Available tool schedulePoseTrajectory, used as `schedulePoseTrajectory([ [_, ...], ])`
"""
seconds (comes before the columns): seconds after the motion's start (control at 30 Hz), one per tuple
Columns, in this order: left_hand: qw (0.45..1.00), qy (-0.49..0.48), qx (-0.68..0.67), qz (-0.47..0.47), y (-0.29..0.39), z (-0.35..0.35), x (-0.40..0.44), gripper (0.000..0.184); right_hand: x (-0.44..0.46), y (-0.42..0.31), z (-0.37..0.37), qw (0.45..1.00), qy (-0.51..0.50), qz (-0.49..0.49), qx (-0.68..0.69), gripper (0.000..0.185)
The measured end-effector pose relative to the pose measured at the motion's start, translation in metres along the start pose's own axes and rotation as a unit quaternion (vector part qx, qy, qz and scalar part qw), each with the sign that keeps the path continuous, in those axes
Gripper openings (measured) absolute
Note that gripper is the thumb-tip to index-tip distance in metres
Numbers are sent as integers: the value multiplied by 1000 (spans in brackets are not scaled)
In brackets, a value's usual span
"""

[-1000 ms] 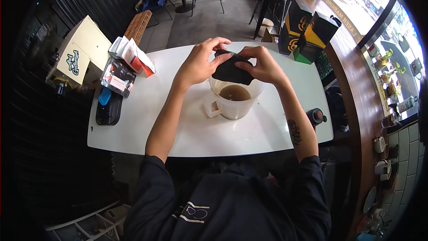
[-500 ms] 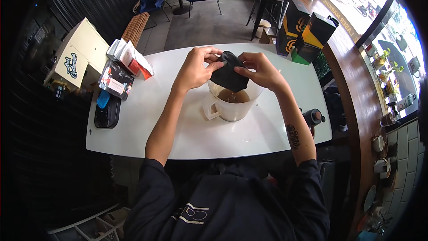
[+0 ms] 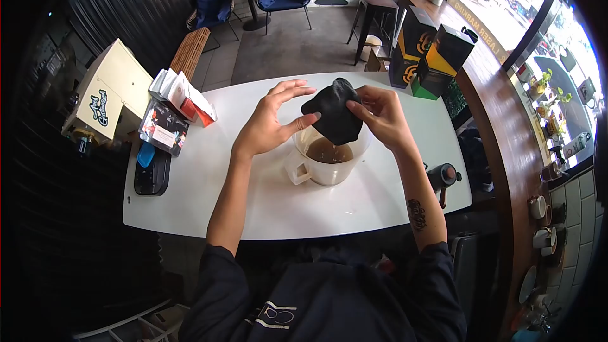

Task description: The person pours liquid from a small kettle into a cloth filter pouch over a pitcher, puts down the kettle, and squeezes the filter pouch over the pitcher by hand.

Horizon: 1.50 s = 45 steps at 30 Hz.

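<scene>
A crumpled black cloth (image 3: 334, 113), seemingly wet, hangs over a translucent plastic jug (image 3: 329, 173) with a handle at its left. Brown liquid (image 3: 328, 151) lies in the jug, its surface speckled below the cloth. My right hand (image 3: 384, 119) pinches the cloth's right edge between thumb and fingers. At the left edge, my left hand (image 3: 267, 121) is open, its fingers stretched apart and its thumb tip at the cloth. Whether that thumb presses on the fabric I cannot tell.
The jug stands on a white table (image 3: 190, 206). Packets (image 3: 166, 128) and a black tray (image 3: 152, 177) with a blue lid are on the left. A dark kettle-like vessel (image 3: 445, 177) sits at the right edge, boxes (image 3: 437, 60) at the back right.
My left fingers have let go of the cloth's top and spread away to the left. The cloth now hangs more open from my right hand. The view has tilted slightly up.
</scene>
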<state>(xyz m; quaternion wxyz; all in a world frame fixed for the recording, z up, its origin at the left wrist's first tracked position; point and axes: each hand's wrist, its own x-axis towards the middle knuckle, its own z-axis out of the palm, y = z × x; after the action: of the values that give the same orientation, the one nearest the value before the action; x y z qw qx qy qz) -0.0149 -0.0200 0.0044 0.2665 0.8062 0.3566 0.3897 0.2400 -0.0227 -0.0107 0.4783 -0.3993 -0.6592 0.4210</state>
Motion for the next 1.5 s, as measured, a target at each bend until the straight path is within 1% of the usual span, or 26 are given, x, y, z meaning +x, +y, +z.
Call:
schedulePoseTrajectory([
  [0.03,1000,4,8,19,1,2,1,50,0,0,0,1000,0,-1,1,21],
  [0.07,1000,15,-12,0,4,2,2,43,0,0,-1,1000,2,-9,3,21],
  [0.1,1000,15,-12,-1,4,4,2,43,-1,1,-1,1000,4,-16,4,21],
  [0.17,1000,8,-6,0,2,7,3,36,-1,5,-1,1000,6,-18,5,21],
  [0.3,998,18,-56,-39,3,10,5,33,-2,9,1,1000,11,-15,24,21],
  [0.37,993,-42,-59,-97,5,8,6,42,-3,6,-2,999,12,-10,29,21],
  [0.4,993,-42,-58,-96,5,10,5,42,-3,6,-3,999,13,-5,35,21],
  [0.47,998,35,-45,25,7,17,4,56,-4,9,-4,998,19,-26,53,20],
  [0.5,998,36,-45,27,8,19,4,56,-5,9,-4,996,26,-45,70,19],
  [0.53,996,46,-76,25,10,21,4,60,-5,9,-4,996,25,-46,70,19],
  [0.57,992,56,-107,23,11,21,4,64,-5,9,-5,997,24,-33,71,21],
  [0.6,992,56,-108,23,12,20,4,64,-6,9,-5,997,24,-20,72,22],
  [0.67,985,-55,-152,-53,14,16,6,75,-7,8,-2,997,26,-22,75,22],
  [0.77,984,-72,-143,-78,8,16,7,80,-6,10,1,996,28,-21,83,23],
  [0.8,984,-73,-144,-80,9,17,6,80,-6,11,1,995,29,-19,89,24],
  [0.87,991,12,-129,-21,14,21,4,74,-5,16,0,994,32,-21,103,25],
  [0.9,991,11,-129,-22,14,23,4,74,-4,18,0,992,33,-25,117,25],
  [0.97,985,46,-169,0,12,26,4,64,-4,16,1,991,33,-14,131,21],
  [1.03,988,32,-151,-18,14,24,8,63,-2,15,3,989,33,-2,143,17],
  [1.1,990,18,-133,-37,14,25,9,61,-1,16,5,994,35,-16,105,26],
  [1.23,987,49,-152,-31,13,30,11,55,-1,16,6,995,26,-6,100,25],
  [1.3,983,60,-168,-35,15,30,11,53,0,15,7,999,24,-18,38,28],
  [1.33,979,69,-183,-55,17,30,12,53,0,13,9,999,25,-18,38,28],
  [1.4,974,77,-197,-76,17,30,14,53,0,8,16,994,55,-83,32,36],
  [1.43,973,87,-203,-73,16,31,14,53,-2,7,16,994,56,-83,33,36],
  [1.5,971,97,-208,-73,15,32,15,53,-4,7,15,997,11,-71,17,47],
])
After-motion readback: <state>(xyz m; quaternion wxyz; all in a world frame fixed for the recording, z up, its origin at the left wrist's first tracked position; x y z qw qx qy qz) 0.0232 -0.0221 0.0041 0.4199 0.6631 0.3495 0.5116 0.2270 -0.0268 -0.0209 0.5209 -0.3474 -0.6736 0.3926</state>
